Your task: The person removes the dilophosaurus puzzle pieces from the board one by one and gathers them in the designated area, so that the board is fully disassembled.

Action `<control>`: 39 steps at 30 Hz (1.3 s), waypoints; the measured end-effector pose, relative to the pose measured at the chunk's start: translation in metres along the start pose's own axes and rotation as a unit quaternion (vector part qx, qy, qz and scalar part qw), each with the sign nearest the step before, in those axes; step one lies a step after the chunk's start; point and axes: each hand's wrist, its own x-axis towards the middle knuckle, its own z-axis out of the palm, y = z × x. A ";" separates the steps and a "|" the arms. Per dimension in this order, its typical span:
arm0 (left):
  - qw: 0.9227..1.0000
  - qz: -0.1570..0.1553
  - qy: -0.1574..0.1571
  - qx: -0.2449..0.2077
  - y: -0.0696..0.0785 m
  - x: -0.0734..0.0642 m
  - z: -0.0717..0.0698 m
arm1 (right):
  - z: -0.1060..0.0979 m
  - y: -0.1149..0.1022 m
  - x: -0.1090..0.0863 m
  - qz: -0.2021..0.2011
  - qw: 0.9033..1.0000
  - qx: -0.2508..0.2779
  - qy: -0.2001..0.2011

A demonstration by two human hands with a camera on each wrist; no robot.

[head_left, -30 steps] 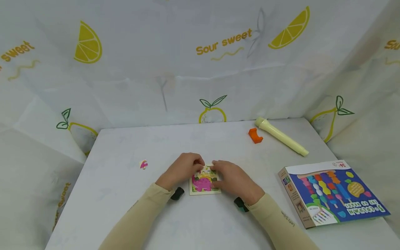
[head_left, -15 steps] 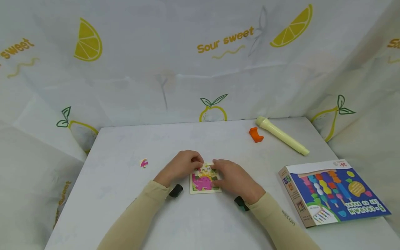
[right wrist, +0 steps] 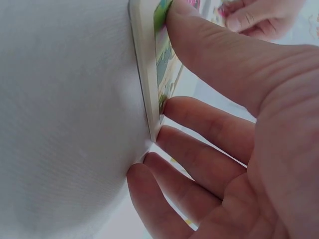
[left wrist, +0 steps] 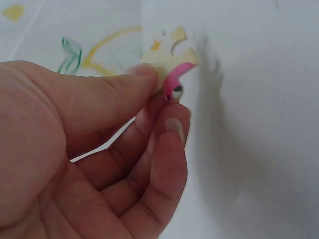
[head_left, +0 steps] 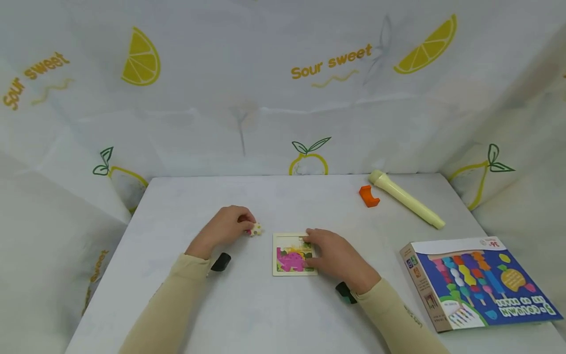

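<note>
Currently, the puzzle piece [head_left: 256, 229] is pinched by its edge in the left hand [head_left: 225, 227], left of the tray [head_left: 274, 254] braced by the loosely spread right hand [head_left: 337, 251]; with so little gripped, it could be dropped.

Puzzle tray [head_left: 289, 274] on table [head_left: 265, 314]; puzzle piece [head_left: 257, 229] left; box [head_left: 486, 285] right, stick [head_left: 408, 200] behind box.

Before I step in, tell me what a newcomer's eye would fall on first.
Probably the big blue picture box, lying on the right side of the table. Next, the pink dinosaur on the puzzle board near the middle, the right hand touching the board's right edge. Then the puzzle piece pinched by the left hand, left of the board.
</note>
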 end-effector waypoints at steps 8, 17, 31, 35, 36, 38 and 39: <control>0.999 -0.041 0.017 0.011 -0.031 -0.009 -0.038 | 0.000 0.000 0.000 0.005 1.000 0.008 -0.004; 0.997 -0.072 0.009 0.013 -0.039 -0.007 -0.041 | 0.000 0.003 0.000 0.006 1.000 0.016 0.001; 0.997 -0.079 0.015 0.009 -0.043 -0.003 -0.040 | -0.006 0.006 0.002 0.004 1.000 0.023 0.003; 0.996 -0.085 0.010 0.012 -0.043 -0.005 -0.039 | -0.007 0.009 0.002 0.005 1.000 0.018 0.000; 0.996 -0.087 0.009 0.012 -0.044 -0.005 -0.038 | -0.007 0.009 0.002 0.005 1.000 0.016 0.000; 0.996 -0.085 0.008 0.014 -0.044 -0.005 -0.037 | -0.007 0.011 0.001 0.004 1.000 0.013 -0.001; 0.996 -0.084 0.008 0.014 -0.044 -0.005 -0.037 | -0.007 0.011 0.001 0.003 1.000 0.010 0.000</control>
